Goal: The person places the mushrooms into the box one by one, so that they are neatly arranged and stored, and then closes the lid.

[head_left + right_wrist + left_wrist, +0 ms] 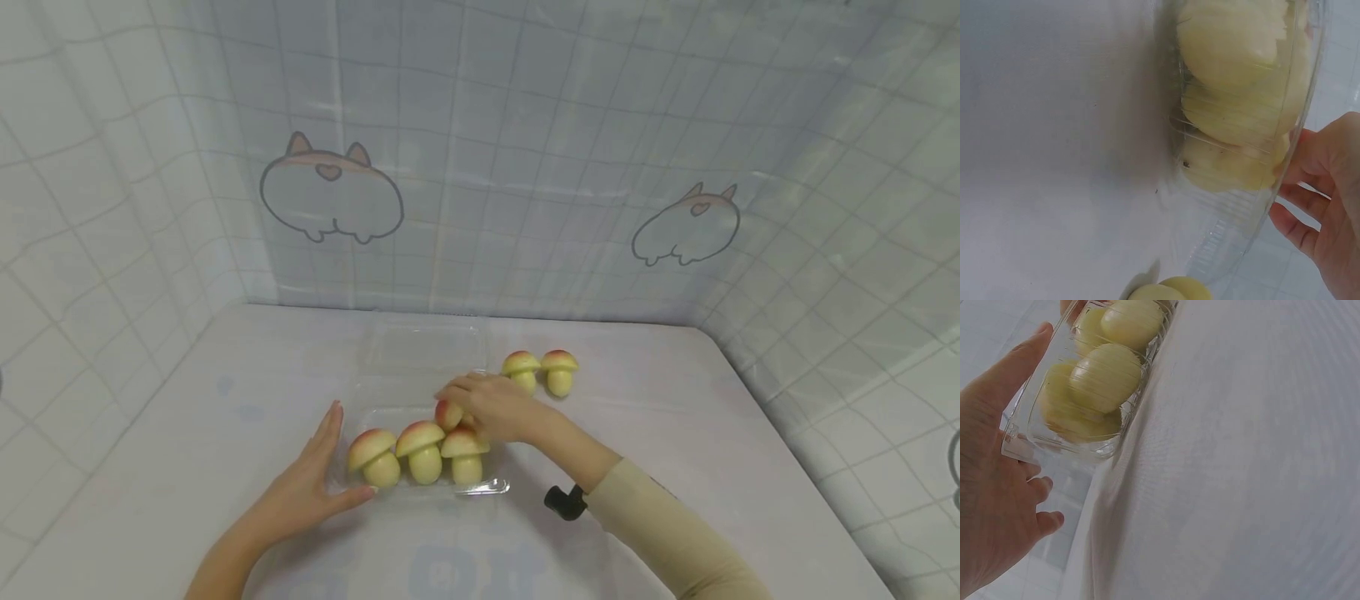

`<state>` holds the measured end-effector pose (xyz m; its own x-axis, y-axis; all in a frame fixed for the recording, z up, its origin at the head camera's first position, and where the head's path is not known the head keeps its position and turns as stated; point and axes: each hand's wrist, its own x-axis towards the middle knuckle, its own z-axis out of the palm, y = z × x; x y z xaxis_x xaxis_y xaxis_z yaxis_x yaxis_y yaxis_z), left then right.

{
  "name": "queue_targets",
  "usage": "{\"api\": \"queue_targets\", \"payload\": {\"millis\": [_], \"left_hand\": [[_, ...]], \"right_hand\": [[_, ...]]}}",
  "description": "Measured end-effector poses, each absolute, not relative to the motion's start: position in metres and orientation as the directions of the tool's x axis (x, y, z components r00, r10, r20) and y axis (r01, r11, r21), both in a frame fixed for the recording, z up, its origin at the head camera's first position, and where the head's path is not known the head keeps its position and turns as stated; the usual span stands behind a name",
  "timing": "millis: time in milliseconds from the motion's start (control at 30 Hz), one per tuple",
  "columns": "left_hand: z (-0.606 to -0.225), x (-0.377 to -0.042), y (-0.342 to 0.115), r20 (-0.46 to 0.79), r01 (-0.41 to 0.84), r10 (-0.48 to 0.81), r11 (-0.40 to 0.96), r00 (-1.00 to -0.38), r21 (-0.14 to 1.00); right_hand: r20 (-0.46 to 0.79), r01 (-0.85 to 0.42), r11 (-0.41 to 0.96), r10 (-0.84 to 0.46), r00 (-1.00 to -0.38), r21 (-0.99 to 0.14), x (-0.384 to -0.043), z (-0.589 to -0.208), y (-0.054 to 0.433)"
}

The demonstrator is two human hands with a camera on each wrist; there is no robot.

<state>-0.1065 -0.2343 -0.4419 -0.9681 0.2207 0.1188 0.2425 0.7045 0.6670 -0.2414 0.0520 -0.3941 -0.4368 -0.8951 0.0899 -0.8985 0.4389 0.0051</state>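
A clear plastic box (483, 487) holds several yellow mushroom-shaped pieces with reddish caps, such as the middle front one (424, 463). My left hand (303, 492) rests at the box's left end, its fingers extended along the side and its thumb by the front corner. In the left wrist view, the thumb (1016, 365) lies along the rim. My right hand (491, 407) reaches over the box's back right and grips a mushroom-shaped piece (447, 415) behind the front row. The hand partly hides that piece. Through the box wall, the right wrist view shows pale pieces (1235, 119).
The box's clear lid (427, 346) lies folded back behind it. Right of the lid stand two more mushroom-shaped pieces (559, 372), side by side on the white-covered table (675, 417). A black object (566, 502) sits at the right wrist. Grid-patterned sheeting (517, 167) encloses the back and sides.
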Motion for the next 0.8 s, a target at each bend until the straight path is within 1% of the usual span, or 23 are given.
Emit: {"api": "queue_targets", "payload": {"millis": [100, 167, 367, 467, 633, 800], "left_hand": [[-0.441, -0.107, -0.234, 0.114, 0.238, 0.220, 0.702, -0.969, 0.672], [-0.441, -0.107, -0.234, 0.112, 0.235, 0.218, 0.700, -0.969, 0.674], [-0.442, -0.108, -0.235, 0.116, 0.239, 0.219, 0.703, -0.969, 0.670], [-0.443, -0.108, -0.234, 0.118, 0.241, 0.219, 0.708, -0.969, 0.664], [-0.442, -0.108, -0.234, 0.123, 0.245, 0.221, 0.705, -0.968, 0.666], [-0.442, -0.108, -0.234, 0.125, 0.245, 0.218, 0.705, -0.968, 0.665]], "right_hand": [[0.073, -0.888, 0.458, -0.885, -0.460, -0.048, -0.242, -0.393, 0.054], [0.061, -0.878, 0.475, -0.876, -0.478, -0.063, -0.242, -0.392, 0.055], [0.078, -0.861, 0.507, -0.857, -0.509, -0.049, -0.243, -0.393, 0.060], [0.130, -0.854, 0.516, -0.844, -0.521, -0.070, -0.244, -0.393, 0.065], [0.265, -0.838, 0.538, -0.797, -0.542, -0.096, -0.248, -0.397, 0.078], [0.375, -0.833, 0.546, -0.757, -0.535, -0.086, -0.256, -0.404, 0.092]]}}
